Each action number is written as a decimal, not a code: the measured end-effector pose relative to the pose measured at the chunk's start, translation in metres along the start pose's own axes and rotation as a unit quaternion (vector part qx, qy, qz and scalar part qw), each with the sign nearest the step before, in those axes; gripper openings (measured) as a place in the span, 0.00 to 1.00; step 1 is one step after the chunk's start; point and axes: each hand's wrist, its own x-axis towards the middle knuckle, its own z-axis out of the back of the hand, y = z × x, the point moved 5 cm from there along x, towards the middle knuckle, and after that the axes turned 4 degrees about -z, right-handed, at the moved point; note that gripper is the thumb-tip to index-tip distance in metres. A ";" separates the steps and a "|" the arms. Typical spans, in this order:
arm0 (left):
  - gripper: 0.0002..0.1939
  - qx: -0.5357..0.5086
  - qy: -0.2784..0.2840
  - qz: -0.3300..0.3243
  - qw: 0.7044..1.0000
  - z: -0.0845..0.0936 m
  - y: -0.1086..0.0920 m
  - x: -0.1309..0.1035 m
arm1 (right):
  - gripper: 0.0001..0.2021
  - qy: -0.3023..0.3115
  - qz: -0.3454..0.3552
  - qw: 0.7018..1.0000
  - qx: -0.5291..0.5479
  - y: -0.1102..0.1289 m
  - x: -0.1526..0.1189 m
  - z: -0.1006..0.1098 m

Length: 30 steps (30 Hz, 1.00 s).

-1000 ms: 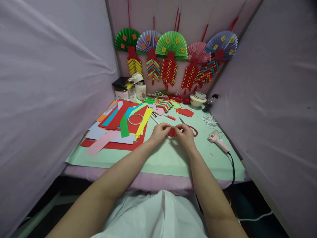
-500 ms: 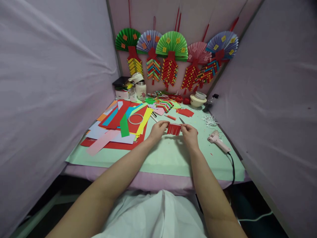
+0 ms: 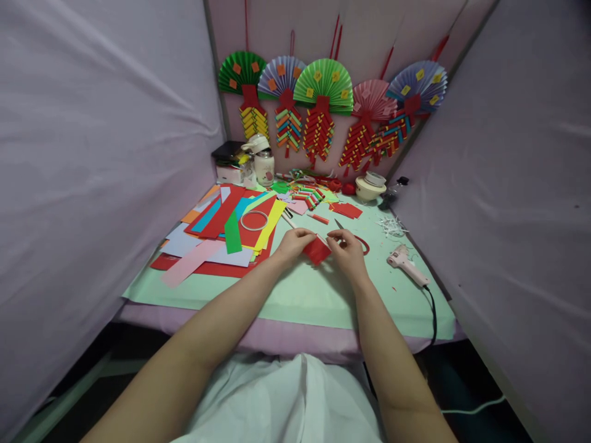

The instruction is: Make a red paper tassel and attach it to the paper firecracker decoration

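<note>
A small piece of red fringed paper (image 3: 317, 251) is held above the table, tilted with its right side lower; the cuts of its fringe are hard to make out now. My left hand (image 3: 294, 243) pinches its upper left edge between thumb and fingers. At the upper right edge, the fingertips of my right hand (image 3: 349, 251) are closed on the paper, where a thin pale line runs along the edge. Just behind my right hand lie scissors, with a red handle (image 3: 366, 245) partly covered by the hand. An orange-red glue-stick-like tube (image 3: 318, 218) lies beyond the paper.
Coloured paper sheets (image 3: 207, 253) and a ring (image 3: 253, 220) lie on the left. On the right are a corded glue gun (image 3: 409, 266) and white shreds (image 3: 393, 226). A jar (image 3: 265, 168) and bowl (image 3: 369, 188) stand at the back, below hanging paper fans (image 3: 323, 83).
The red paper has turned from level with its fringe hanging down to a tilt. My right hand has shifted left along its edge, and more of the scissors' red handle shows.
</note>
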 end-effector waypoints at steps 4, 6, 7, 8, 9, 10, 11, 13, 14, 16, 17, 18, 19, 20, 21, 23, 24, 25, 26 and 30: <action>0.12 0.026 0.052 0.038 0.998 -0.005 0.003 -0.005 | 0.06 0.044 0.097 0.994 -0.041 0.012 -0.004 -0.005; 0.11 0.037 0.055 0.032 0.997 -0.005 0.002 -0.006 | 0.05 0.063 0.101 0.992 -0.052 0.012 -0.004 -0.007; 0.11 0.042 0.056 0.030 0.997 -0.006 0.001 -0.006 | 0.06 0.069 0.100 0.991 -0.054 0.011 -0.004 -0.008; 0.10 0.046 0.057 0.029 0.997 -0.006 0.001 -0.006 | 0.06 0.073 0.099 0.991 -0.053 0.010 -0.004 -0.008; 0.10 0.049 0.059 0.027 0.997 -0.006 0.000 -0.006 | 0.06 0.074 0.099 0.991 -0.051 0.008 -0.004 -0.008; 0.10 0.053 0.059 0.023 0.997 -0.007 0.000 -0.006 | 0.06 0.074 0.099 0.991 -0.049 0.007 -0.004 -0.008; 0.11 0.056 0.059 0.019 0.996 -0.007 -0.001 -0.006 | 0.05 0.073 0.099 0.991 -0.046 0.007 -0.004 -0.009; 0.11 0.058 0.054 0.012 0.997 -0.007 -0.001 -0.006 | 0.05 0.068 0.097 0.992 -0.044 0.005 -0.003 -0.009; 0.11 0.057 0.050 0.011 0.997 -0.007 -0.001 -0.006 | 0.05 0.066 0.096 0.992 -0.045 0.005 -0.003 -0.009; 0.11 0.056 0.044 0.012 0.997 -0.006 -0.001 -0.006 | 0.05 0.063 0.094 0.993 -0.047 0.004 -0.003 -0.009; 0.11 0.055 0.042 0.012 0.998 -0.006 -0.001 -0.006 | 0.05 0.062 0.093 0.993 -0.047 0.004 -0.003 -0.010; 0.11 0.055 0.041 0.012 0.998 -0.006 -0.001 -0.006 | 0.05 0.063 0.092 0.993 -0.046 0.004 -0.002 -0.010; 0.11 0.055 0.041 0.012 0.998 -0.006 -0.001 -0.006 | 0.05 0.064 0.092 0.993 -0.043 0.004 -0.003 -0.010; 0.11 0.055 0.043 0.012 0.998 -0.006 -0.001 -0.006 | 0.05 0.064 0.093 0.993 -0.040 0.004 -0.003 -0.010; 0.11 0.056 0.044 0.011 0.997 -0.006 -0.001 -0.006 | 0.05 0.064 0.093 0.993 -0.038 0.004 -0.003 -0.010; 0.11 0.060 0.044 0.009 0.997 -0.006 -0.001 -0.006 | 0.05 0.062 0.092 0.993 -0.037 0.004 -0.003 -0.010; 0.11 0.063 0.044 0.008 0.997 -0.006 -0.001 -0.006 | 0.05 0.062 0.090 0.993 -0.038 0.004 -0.003 -0.010; 0.11 0.065 0.043 0.008 0.997 -0.006 0.000 -0.006 | 0.05 0.062 0.087 0.993 -0.039 0.004 -0.003 -0.010; 0.11 0.066 0.044 0.009 0.997 -0.006 0.000 -0.006 | 0.05 0.064 0.084 0.994 -0.039 0.004 -0.004 -0.011; 0.11 0.068 0.046 0.014 0.997 -0.006 0.000 -0.007 | 0.05 0.067 0.073 0.994 -0.047 0.002 -0.003 -0.011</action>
